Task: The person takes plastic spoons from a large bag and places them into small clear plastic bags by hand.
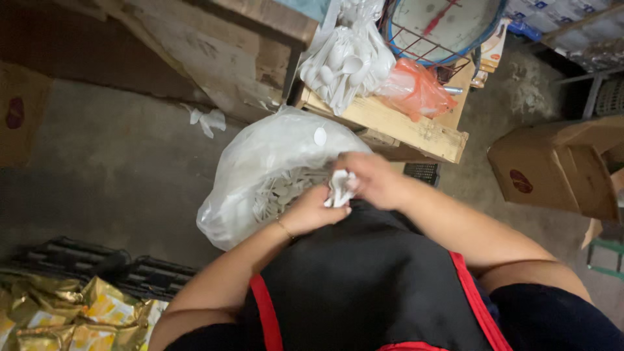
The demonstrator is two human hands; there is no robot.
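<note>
We see one concrete floor (123,162) spreading under everything, and on it two brown cardboard boxes, one at the right (559,169) and one cut off at the left edge (16,114). One wooden crate (390,123) stands at the top, bearing one round weighing scale (442,26), one orange plastic bag (416,88) and one clear packet of white plastic spoons (348,62). Just below the crate lies one big clear plastic bag (273,162), bulging with white spoons too many for us to count. At the lower left we make out a heap of gold foil packets (71,315), their number unclear.

Both hands meet above the black apron (364,279). The left hand (315,209) and the right hand (370,179) are closed on one small bundle of white spoons (339,188), which sits between the fingertips of both, at the big bag's right edge. We cannot count the spoons in it.
</note>
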